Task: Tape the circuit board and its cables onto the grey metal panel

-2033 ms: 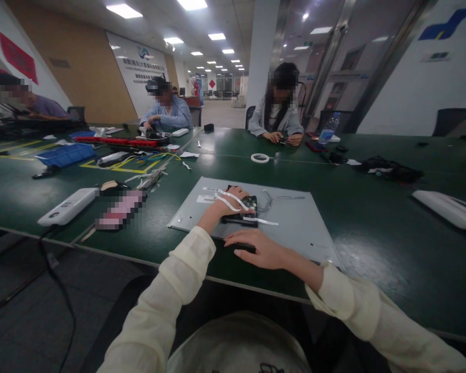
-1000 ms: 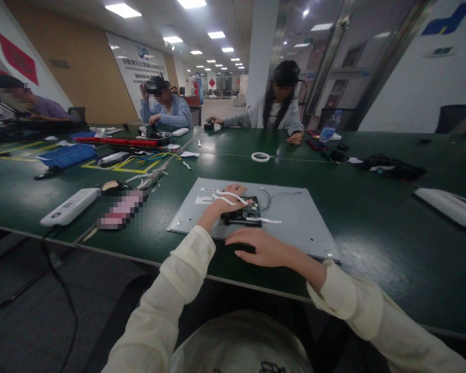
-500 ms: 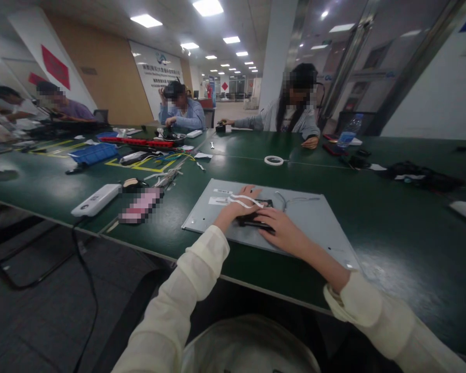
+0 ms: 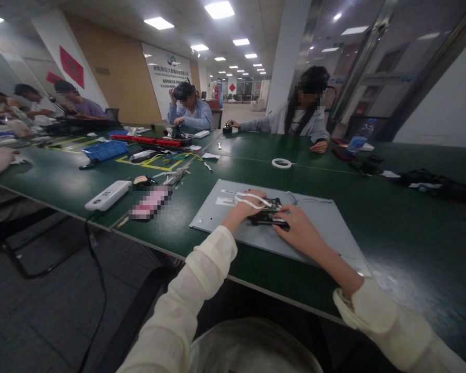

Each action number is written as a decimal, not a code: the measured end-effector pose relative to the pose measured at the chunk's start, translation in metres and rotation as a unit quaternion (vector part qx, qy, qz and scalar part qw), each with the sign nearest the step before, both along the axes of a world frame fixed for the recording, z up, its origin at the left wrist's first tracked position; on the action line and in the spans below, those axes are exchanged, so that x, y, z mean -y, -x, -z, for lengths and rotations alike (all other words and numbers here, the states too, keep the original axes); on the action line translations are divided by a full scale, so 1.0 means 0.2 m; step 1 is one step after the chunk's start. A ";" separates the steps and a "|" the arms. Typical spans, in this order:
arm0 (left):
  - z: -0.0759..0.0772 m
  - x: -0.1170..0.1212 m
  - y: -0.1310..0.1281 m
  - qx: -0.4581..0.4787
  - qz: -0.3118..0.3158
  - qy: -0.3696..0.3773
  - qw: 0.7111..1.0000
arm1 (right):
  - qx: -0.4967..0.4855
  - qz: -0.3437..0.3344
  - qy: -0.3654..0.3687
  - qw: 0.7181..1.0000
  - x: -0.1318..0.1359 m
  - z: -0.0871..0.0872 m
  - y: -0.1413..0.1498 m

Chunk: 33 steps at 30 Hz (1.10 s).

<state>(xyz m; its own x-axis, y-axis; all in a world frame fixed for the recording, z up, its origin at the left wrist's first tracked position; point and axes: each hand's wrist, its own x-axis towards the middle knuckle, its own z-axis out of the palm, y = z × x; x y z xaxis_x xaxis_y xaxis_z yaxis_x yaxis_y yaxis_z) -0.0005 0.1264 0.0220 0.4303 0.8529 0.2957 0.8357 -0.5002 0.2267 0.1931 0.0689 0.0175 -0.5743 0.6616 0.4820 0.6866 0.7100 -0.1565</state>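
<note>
A black-framed circuit board (image 4: 264, 216) rests on a flat grey panel (image 4: 322, 220) in front of me. My left hand (image 4: 249, 206) holds the board at its left side, the fingertips partly hidden behind it. Thumb and fingers of my right hand (image 4: 300, 231) are closed on the board's right edge. White flat cables (image 4: 252, 194) curve over my left hand towards the board. Behind the board, a thin grey cable (image 4: 308, 200) lies along the panel's far side.
A roll of white tape (image 4: 281, 163) lies beyond the panel. On the left are a white power bank-like box (image 4: 108, 196) with a black cord, a pink phone-shaped thing (image 4: 150, 202), loose cables and a blue tray (image 4: 105, 151). Co-workers sit across the green table (image 4: 202, 176).
The view has shifted slightly left. My left hand has drawn in from the panel onto the board's left side, and my right hand has moved to its right edge, uncovering more of the board.
</note>
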 end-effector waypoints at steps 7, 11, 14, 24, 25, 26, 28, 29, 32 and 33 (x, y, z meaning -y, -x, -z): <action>0.00 -0.02 0.01 -0.010 -0.053 -0.003 0.999 | 0.015 0.070 0.020 0.997 0.01 -0.01 -0.01; -0.02 -0.03 -0.02 -0.051 -0.041 0.015 0.998 | 0.041 0.163 0.018 0.986 0.00 -0.02 -0.03; -0.02 -0.02 -0.03 -0.086 -0.037 0.020 0.995 | 0.083 0.244 0.054 0.965 -0.01 -0.04 -0.05; -0.10 0.10 -0.07 -0.069 -0.063 0.005 0.996 | 0.128 0.289 0.120 0.941 -0.03 -0.06 -0.08; -0.11 0.11 -0.08 -0.068 -0.056 0.002 0.996 | 0.115 0.280 0.119 0.946 -0.05 -0.06 -0.09; -0.11 0.13 -0.09 -0.066 -0.049 0.001 0.997 | 0.100 0.270 0.116 0.951 -0.06 -0.05 -0.11; -0.12 0.15 -0.10 -0.061 -0.040 0.004 0.997 | 0.068 0.250 0.108 0.960 -0.10 -0.03 -0.14; -0.13 0.16 -0.11 -0.057 -0.034 0.005 0.998 | 0.051 0.241 0.104 0.964 -0.11 -0.02 -0.15; -0.14 0.18 -0.11 -0.048 -0.007 0.003 0.999 | 0.007 0.219 0.098 0.971 -0.15 0.01 -0.19; -0.14 0.18 -0.11 -0.046 0.005 0.002 0.999 | -0.001 0.213 0.099 0.972 -0.16 0.01 -0.20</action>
<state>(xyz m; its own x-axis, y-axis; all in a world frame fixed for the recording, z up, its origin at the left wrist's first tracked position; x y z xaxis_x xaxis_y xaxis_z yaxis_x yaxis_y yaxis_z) 0.0211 0.0903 0.0498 0.4645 0.8494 0.2504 0.8480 -0.5081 0.1505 0.2326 0.1006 0.0150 -0.2271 0.9193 0.3214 0.9115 0.3169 -0.2622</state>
